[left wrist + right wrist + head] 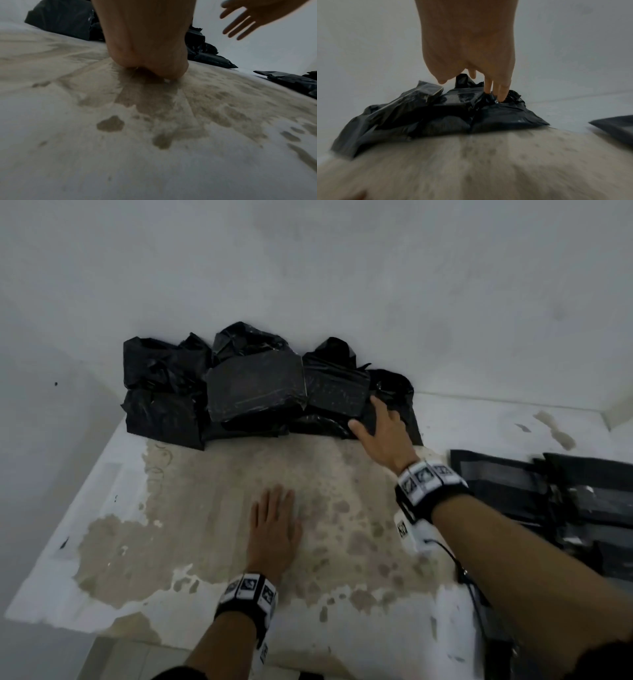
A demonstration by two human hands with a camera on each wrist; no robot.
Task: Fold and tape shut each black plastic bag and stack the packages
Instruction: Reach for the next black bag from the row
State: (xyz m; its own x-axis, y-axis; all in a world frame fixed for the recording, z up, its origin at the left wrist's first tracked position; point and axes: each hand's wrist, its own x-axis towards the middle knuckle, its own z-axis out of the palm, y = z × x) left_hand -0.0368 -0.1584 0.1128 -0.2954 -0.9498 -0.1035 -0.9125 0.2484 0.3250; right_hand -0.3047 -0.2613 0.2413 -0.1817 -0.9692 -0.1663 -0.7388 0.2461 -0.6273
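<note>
A: Reaching at the far pile, your right hand has its fingers straight and spread, the tips touching the rightmost bag, the thumb out near the front edge. Nothing is gripped. Your left hand lies flat and relaxed on the table, holding nothing.

B: Noted. Where do the bags sit?

A: The heap of black bags is bunched against the wall at the back of the table, several overlapping. One squarish package leans across its neighbours. The flat taped packages lie well apart, to your right.

B: Risks from here?

A: First, if you drag the right-hand bag out from the bottom, the ones overlapping it will likely shift or slide with it; the plastic looks slick. Second, with only fingertips on loose film, you may pinch a fold and not the contents, and the bag could stretch or slip.

B: Anything on the surface?

A: The tabletop is worn to bare patches, rougher than the white coat. Thin film pulled across it could snag, I judge.

B: Tape?

A: No roll visible in any view; you cannot confirm it is to hand.
</note>
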